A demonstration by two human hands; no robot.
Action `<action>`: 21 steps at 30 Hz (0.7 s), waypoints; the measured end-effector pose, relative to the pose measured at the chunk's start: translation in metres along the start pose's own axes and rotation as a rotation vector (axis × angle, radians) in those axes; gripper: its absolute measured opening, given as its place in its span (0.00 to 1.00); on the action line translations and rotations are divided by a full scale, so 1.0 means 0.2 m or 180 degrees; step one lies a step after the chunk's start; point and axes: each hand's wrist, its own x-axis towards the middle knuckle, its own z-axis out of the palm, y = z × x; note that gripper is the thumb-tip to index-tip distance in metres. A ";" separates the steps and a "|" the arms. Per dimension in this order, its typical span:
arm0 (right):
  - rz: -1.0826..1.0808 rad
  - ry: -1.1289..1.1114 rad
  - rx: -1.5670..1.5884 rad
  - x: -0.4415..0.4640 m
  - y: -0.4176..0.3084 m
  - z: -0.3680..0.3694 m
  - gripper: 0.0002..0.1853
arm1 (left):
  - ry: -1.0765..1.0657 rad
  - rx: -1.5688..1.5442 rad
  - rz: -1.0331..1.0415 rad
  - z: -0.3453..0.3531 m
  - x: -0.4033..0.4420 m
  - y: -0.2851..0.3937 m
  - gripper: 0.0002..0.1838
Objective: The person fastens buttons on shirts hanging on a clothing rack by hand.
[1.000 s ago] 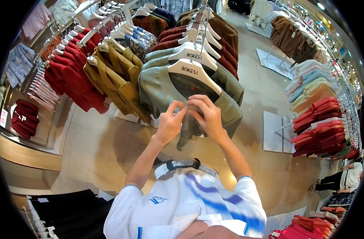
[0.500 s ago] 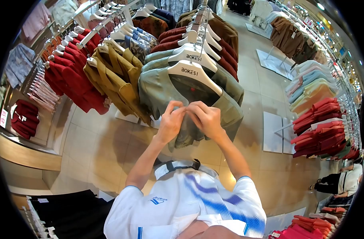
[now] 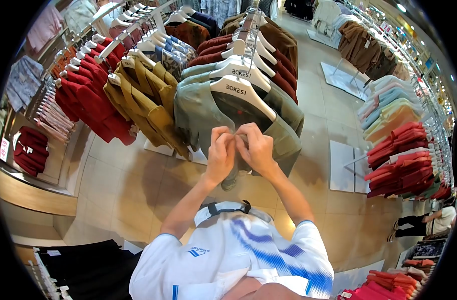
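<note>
- While the green jacket (image 3: 194, 107) hangs from its white hanger (image 3: 238, 89) at the near end of a clothes rack, we work at its front with two bare hands.
- Our left hand (image 3: 221, 155) has its grip pinched at the jacket's front edge, fingers bent; our right hand (image 3: 258, 152) mirrors it just beside, grip likewise pinched on the cloth. Exactly which bit of fabric lies between the fingertips is hidden from us.
- Below the collar, the two front edges run down and meet at our fingers; the hem hangs free over the tiled floor (image 3: 318, 165).
- By our reading, the cloth is light, soft and limp, likely to fold under a fingertip and sway on the hook if tugged. It looks smooth enough to slide a little, and more apt to crease than to tear.
- For fine work, we judge the best hold to be thumb and forefinger on each front edge; for lifting, the stiff hanger, taken near its hook, should carry the weight without stretching the shoulders.
- Close behind hangs a second green jacket (image 3: 289, 104), near enough to catch a careless finger; mustard jackets (image 3: 148, 117) hang to our left.
</note>
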 end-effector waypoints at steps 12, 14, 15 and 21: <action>0.0549 -0.0194 0.1264 0.01 0.05 -0.05 0.08 | -0.0800 -0.1565 -0.1476 -0.13 0.11 -0.03 0.08; 0.0709 -0.0282 0.1302 0.01 0.04 -0.07 0.08 | -0.0876 -0.0555 -0.0216 -0.13 0.14 -0.04 0.10; 0.0867 -0.0364 0.1338 0.01 0.03 -0.09 0.08 | -0.0880 -0.0561 -0.0219 -0.13 0.15 -0.04 0.10; 0.0985 -0.0511 0.1319 0.01 0.06 -0.10 0.07 | -0.1154 -0.0224 0.0263 -0.17 0.18 -0.05 0.12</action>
